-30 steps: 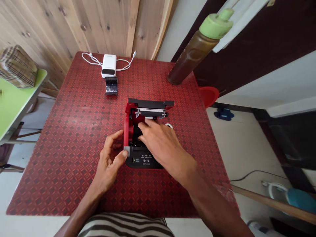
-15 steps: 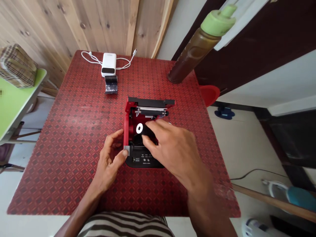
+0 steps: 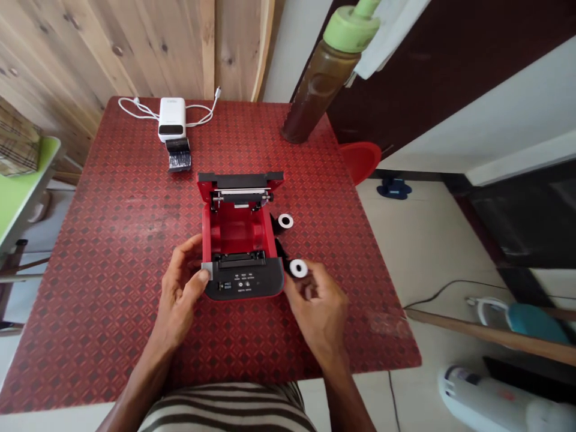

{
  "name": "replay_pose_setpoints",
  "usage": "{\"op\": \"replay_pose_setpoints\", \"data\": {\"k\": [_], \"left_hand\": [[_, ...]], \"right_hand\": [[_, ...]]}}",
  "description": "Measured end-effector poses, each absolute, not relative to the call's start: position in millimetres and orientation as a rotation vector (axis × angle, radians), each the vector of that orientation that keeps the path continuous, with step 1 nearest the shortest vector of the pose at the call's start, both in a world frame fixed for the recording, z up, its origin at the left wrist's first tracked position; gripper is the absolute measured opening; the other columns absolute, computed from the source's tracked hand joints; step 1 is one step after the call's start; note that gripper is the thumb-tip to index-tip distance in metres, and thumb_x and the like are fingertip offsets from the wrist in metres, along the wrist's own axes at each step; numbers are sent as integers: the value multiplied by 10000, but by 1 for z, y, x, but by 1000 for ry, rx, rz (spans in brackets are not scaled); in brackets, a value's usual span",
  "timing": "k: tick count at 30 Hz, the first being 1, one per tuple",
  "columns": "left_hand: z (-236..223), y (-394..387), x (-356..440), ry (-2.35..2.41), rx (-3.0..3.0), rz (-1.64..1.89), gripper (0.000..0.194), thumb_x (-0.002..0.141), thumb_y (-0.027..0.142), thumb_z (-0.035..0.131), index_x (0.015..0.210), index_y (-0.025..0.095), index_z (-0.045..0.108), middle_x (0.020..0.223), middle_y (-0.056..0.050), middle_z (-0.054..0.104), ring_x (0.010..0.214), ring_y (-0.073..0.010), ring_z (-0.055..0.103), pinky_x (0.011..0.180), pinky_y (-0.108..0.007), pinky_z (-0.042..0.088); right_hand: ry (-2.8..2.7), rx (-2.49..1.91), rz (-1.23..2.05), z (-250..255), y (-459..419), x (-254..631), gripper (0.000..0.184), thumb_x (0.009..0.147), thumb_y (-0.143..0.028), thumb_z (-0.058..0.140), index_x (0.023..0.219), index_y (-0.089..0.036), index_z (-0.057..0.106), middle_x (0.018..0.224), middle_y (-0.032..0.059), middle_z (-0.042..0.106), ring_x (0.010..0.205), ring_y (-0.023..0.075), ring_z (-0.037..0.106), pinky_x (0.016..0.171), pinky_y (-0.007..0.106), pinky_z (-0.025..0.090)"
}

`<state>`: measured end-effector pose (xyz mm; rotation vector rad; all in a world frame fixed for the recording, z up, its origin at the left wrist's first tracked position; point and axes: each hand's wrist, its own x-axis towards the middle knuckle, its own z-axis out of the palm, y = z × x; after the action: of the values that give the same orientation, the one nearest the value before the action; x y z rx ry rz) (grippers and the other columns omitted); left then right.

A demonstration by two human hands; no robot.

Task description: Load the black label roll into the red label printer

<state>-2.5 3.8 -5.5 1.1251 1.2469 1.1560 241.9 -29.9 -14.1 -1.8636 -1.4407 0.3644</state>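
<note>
Behind the red patterned counter (image 3: 117, 252) rises a wall of knotty pale planks (image 3: 81, 48). A light green table (image 3: 20, 186) stands at the left edge; at right, a dark brown panel (image 3: 405, 72) and white wall (image 3: 486, 102) border the pale floor (image 3: 418, 246).

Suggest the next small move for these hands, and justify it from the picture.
Probably set the held roll down near the other roll: the right hand has it outside the open red machine, whose bay is empty.
</note>
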Motion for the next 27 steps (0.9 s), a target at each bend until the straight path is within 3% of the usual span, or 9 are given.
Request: {"op": "replay_pose_setpoints", "data": {"k": [9, 14, 17, 19, 24, 27], "left_hand": [[-9, 4, -3, 1245, 1136, 1175, 543, 1049, 494, 718, 1535, 257, 677, 1482, -101, 763, 1264, -305, 751, 1015, -418, 610], [-9, 3, -4, 1247, 1119, 1162, 552, 1049, 493, 715, 1552, 271, 664, 1503, -99, 750, 1285, -314, 742, 1045, -438, 604], [-9, 3, -5, 1242, 1119, 1160, 539, 1053, 481, 714, 1551, 279, 666, 1504, -93, 751, 1273, -307, 746, 1038, -436, 606], [-9, 3, -4, 1247, 1118, 1157, 536, 1052, 486, 716, 1546, 283, 668, 1497, -91, 755, 1245, -302, 756, 1025, -434, 609], [-7, 5, -3, 1240, 1115, 1157, 538, 1043, 510, 731, 1522, 273, 668, 1480, -93, 769, 1263, -304, 765, 1041, -432, 610], [-5, 5, -3, 1221, 1116, 1150, 550, 1046, 516, 729, 1533, 271, 661, 1472, -96, 771, 1237, -302, 774, 1013, -429, 623]], "right_hand": [[-1633, -1763, 556, -26, -35, 245, 62, 996, -303, 682, 985, -243, 693, 788, 9, 729, 651, 192, 678, 680, 318, 597], [-1628, -1769, 845, -16, -40, 277, 453, 962, -297, 704, 1406, -210, 690, 950, 47, 831, 693, 210, 751, 700, 373, 659], [-1571, -1769, 930, -6, -29, 304, 343, 1033, -330, 632, 1344, -241, 747, 1030, 67, 856, 786, 217, 811, 743, 391, 676], [-1509, -1785, 806, -5, -10, 313, 305, 1049, -350, 625, 1287, -235, 779, 1064, 88, 851, 844, 231, 816, 778, 410, 669], [-1546, -1701, 672, -25, 49, 291, 419, 917, -396, 789, 1291, -211, 759, 1076, 84, 788, 799, 213, 708, 740, 382, 597], [-1544, -1675, 637, -39, 69, 272, 345, 900, -399, 788, 1187, -213, 743, 1128, 96, 779, 934, 243, 712, 841, 416, 597]]}}
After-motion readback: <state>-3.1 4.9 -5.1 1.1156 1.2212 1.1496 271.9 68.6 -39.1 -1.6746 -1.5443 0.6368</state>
